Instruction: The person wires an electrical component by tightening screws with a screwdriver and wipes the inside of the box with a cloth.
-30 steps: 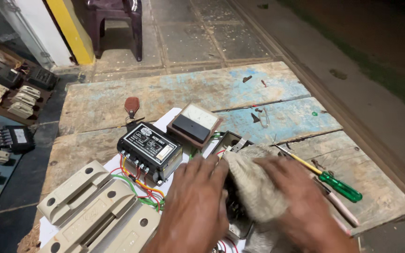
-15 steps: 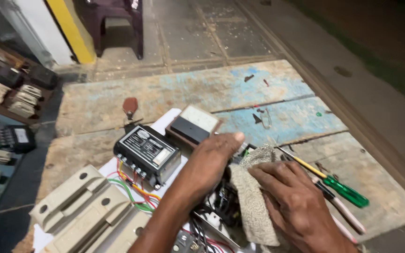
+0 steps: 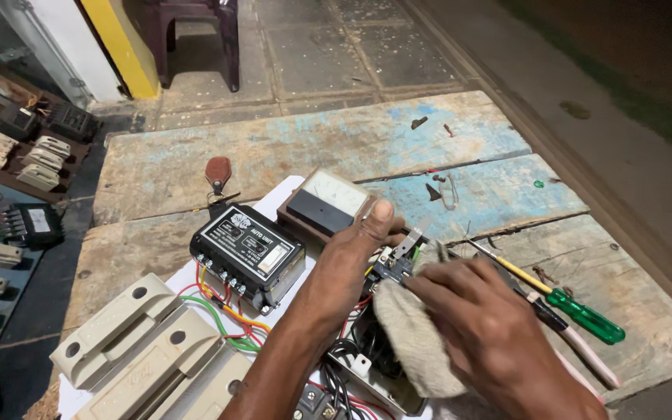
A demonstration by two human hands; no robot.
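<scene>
Left hand (image 3: pixel 351 260) laid over a small black switch assembly (image 3: pixel 393 264) at centre of the worn wooden surface (image 3: pixel 289 148), thumb up toward 12 o'clock, fingers curled around the part and steadying it. Right hand (image 3: pixel 491 334) at 5 o'clock, fingers closed on a beige cloth (image 3: pixel 414 342) pressed against the assembly's metal bracket. Black control unit (image 3: pixel 248 253) with coloured wires at 9 o'clock of the hands; panel meter (image 3: pixel 328 204) at 11 o'clock, just beside the thumb. Green-handled screwdriver (image 3: pixel 569 307) at 3 o'clock, lying apart. Cream plastic housings (image 3: pixel 141 350) at 8 o'clock. Judged: wiping in progress, cloth in contact with the part; cleanliness of the assembly under the hands not visible, so extent done unclear; neighbouring units untouched.
</scene>
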